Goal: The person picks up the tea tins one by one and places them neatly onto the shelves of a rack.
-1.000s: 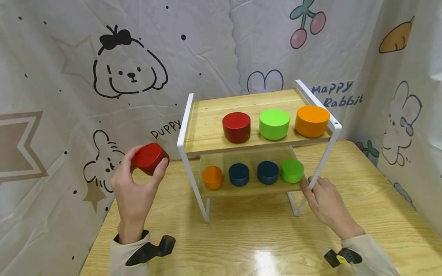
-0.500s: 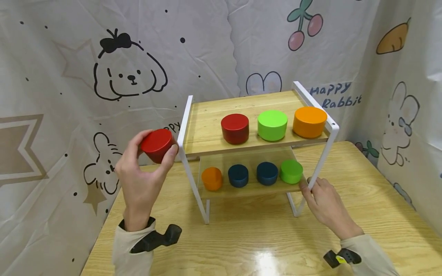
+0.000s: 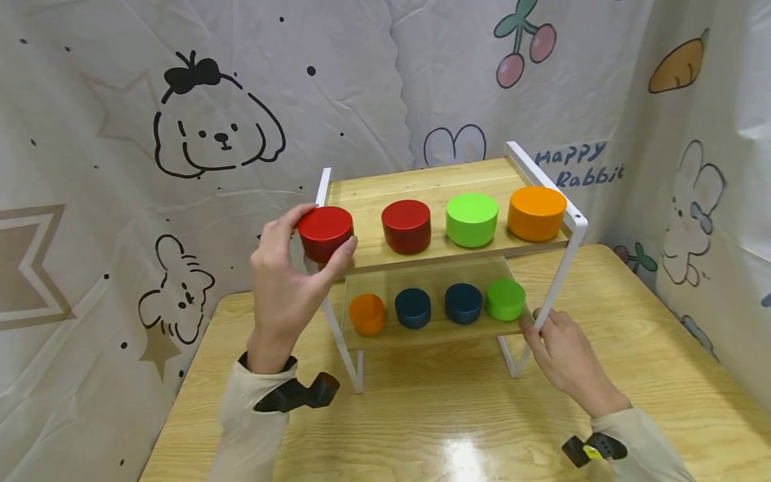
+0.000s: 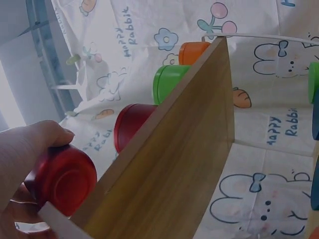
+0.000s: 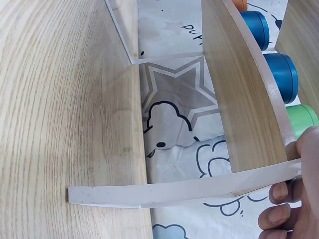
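Note:
My left hand [image 3: 282,294] holds a round red tin [image 3: 326,231] between thumb and fingers, at the left end of the two-tier rack's upper shelf [image 3: 415,179]. The left wrist view shows the tin's ringed underside [image 4: 70,184] tilted into sight, beside the shelf edge. A second red tin [image 3: 406,226], a light green tin [image 3: 472,219] and an orange tin [image 3: 537,213] stand in a row on that shelf. My right hand [image 3: 569,361] grips the rack's white right front leg [image 3: 557,274] at the lower shelf, fingers curled behind it in the right wrist view.
On the lower shelf [image 3: 446,338] stand an orange tin [image 3: 367,314], two dark blue tins [image 3: 413,308] and a green tin [image 3: 506,300]. The rack stands on a wooden table [image 3: 397,428]. A printed cloth [image 3: 343,87] hangs close behind and at both sides.
My left hand has carried the red tin rightward and up from beside the rack to the upper shelf's left end, turning it more level. My right hand has stayed on the leg.

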Tool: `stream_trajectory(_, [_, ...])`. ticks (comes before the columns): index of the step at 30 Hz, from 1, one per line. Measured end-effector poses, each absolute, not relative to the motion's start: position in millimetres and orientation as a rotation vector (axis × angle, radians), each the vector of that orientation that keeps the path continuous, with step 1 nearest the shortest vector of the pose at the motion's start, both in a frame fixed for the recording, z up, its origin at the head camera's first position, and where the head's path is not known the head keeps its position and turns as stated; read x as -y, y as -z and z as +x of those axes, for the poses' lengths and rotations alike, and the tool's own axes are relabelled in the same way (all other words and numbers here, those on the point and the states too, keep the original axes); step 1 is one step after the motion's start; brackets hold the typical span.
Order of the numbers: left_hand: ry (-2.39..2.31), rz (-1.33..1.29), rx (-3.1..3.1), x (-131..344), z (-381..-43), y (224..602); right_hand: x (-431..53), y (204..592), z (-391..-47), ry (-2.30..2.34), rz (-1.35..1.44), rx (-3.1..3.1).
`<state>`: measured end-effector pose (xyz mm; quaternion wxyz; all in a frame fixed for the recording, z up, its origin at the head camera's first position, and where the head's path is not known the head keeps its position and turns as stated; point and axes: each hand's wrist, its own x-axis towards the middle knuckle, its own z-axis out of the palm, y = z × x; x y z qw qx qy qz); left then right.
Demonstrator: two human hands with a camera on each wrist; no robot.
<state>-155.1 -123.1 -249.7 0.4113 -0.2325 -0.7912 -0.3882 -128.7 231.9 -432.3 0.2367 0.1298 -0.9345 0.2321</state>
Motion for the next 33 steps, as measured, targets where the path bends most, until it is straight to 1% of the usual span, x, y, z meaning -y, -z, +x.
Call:
stream_trajectory(8, [0.949,-0.61,2.075,109,-166,254,-231,432,-129,-0.638,0.353,2.556])
stream_trajectory(14, [0.96,-0.566,2.066,108,-171,260,-232,432,-129,-0.631,0.371,2.549])
stream_trajectory(21, [0.949,-0.603,2.028,108,-174,261,-232,431,-128,-0.627,0.377,2.54])
stream_trajectory(27, [0.947,-0.62,2.028,110,-172,261,-231,429,-128,-0.627,0.384,2.539])
stream_trajectory(33, [0.972,-0.553,1.949,114,-161,270,-230,428,-128,-0.638,0.383,2.554])
